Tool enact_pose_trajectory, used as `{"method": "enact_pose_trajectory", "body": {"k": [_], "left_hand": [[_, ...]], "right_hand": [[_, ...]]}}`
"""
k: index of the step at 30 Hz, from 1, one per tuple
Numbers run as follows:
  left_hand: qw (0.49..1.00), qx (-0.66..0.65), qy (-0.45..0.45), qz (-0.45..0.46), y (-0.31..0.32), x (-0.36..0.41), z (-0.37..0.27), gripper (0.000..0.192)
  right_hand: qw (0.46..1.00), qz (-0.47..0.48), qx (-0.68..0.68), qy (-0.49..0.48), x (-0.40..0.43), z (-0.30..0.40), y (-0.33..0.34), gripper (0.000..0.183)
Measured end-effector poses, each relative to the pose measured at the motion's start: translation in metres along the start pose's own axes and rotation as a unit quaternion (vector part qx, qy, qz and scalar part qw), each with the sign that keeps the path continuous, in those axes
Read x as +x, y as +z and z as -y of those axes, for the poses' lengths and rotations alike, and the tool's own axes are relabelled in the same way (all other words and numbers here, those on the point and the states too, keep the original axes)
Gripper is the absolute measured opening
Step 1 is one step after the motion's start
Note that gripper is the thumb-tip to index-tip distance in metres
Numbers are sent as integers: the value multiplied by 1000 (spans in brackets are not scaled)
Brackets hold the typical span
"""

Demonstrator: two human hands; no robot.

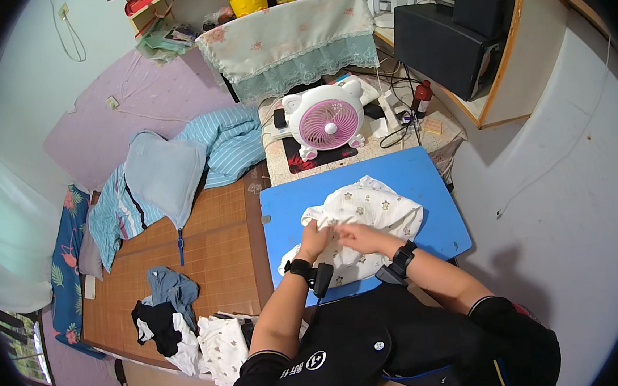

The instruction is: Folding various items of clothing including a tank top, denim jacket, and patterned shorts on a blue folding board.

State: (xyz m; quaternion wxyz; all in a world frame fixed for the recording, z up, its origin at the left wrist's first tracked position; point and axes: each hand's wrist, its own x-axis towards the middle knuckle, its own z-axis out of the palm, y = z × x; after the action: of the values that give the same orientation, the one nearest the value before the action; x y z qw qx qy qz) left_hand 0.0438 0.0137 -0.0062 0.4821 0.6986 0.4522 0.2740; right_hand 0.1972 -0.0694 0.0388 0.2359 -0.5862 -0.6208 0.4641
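Observation:
A white garment with small printed animals [375, 209] lies bunched and partly spread on a blue tabletop [442, 226]. My left hand [314, 240] is at the cloth's left part, its thumb and fingers closed on a fold near the upper left edge. Just right of it, my right hand [360, 238] is over the middle of the cloth with fingers bent and slightly blurred; whether they pinch the fabric cannot be made out. Both wrists wear black straps with dark devices.
A white and pink fan [329, 123] stands on the desk behind the blue top. To the left, a bed with a brown mat [220, 238] holds dark, white and grey-blue clothes [172, 291], a printed white cloth [223, 344] and a light blue pillow [163, 169].

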Motion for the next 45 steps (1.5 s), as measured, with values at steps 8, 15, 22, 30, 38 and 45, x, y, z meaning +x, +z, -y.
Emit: {"method": "enact_pose_trajectory", "body": {"k": [8, 15, 22, 30, 38, 45], "left_hand": [[928, -359, -89, -43, -45, -1, -57, 24], [834, -487, -220, 138, -38, -17, -70, 46], [874, -448, -97, 159, -30, -29, -120, 37], [904, -394, -154, -58, -82, -5, -62, 23], [994, -79, 67, -15, -50, -5, -70, 40], [981, 83, 157, 73, -19, -25, -114, 40]], "right_hand": [[961, -78, -156, 215, 1, -30, -36, 39], [996, -43, -67, -25, 21, 12, 0, 33], [895, 56, -421, -137, 24, -19, 13, 57], [983, 18, -181, -30, -4, -30, -24, 28], [928, -84, 363, -23, -21, 15, -76, 24], [953, -174, 245, -42, -13, 19, -62, 27]]}}
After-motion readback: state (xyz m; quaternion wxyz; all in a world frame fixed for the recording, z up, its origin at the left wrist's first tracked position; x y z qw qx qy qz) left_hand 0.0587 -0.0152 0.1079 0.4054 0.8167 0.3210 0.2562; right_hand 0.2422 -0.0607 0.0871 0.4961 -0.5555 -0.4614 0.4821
